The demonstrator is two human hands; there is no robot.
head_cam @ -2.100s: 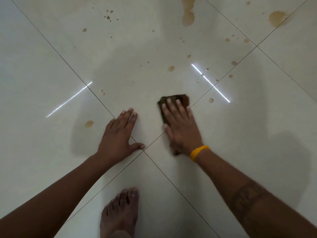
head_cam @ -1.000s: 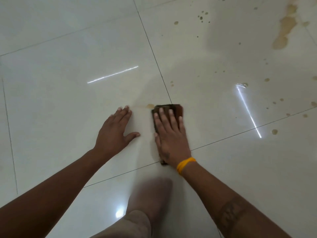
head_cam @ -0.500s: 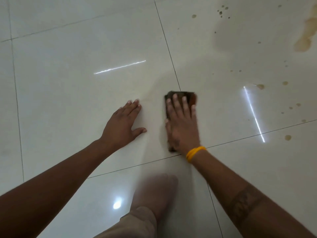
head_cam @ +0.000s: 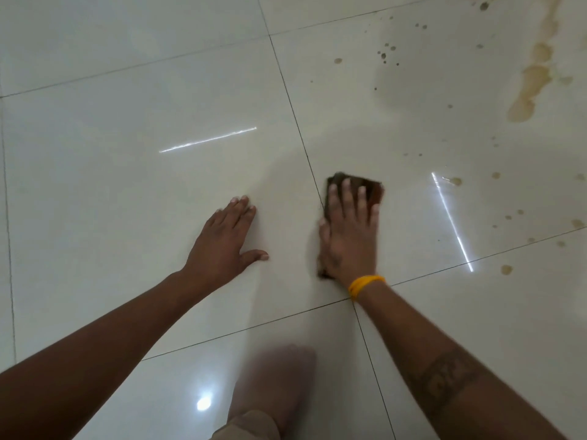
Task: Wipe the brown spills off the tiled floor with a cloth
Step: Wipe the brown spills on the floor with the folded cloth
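A dark brown folded cloth (head_cam: 373, 187) lies on the glossy white tiled floor (head_cam: 127, 185), over a grout line. My right hand (head_cam: 349, 236), with a yellow band at the wrist, presses flat on the cloth with straight fingers and covers most of it. My left hand (head_cam: 224, 242) rests flat on the tile to the left, fingers straight, holding nothing. A long brown spill streak (head_cam: 533, 77) runs at the upper right. Small brown drops (head_cam: 386, 54) dot the tile above the cloth, and further drops (head_cam: 506, 269) lie to the right.
My bare foot (head_cam: 276, 379) and a trouser hem sit at the bottom centre, blurred. Bright light reflections streak the tiles at the left and right. Grout lines cross just below my right wrist.
My right hand has slid the cloth a little to the right and forward across the grout line. My left hand has stayed flat on the tile. The view has shifted slightly.
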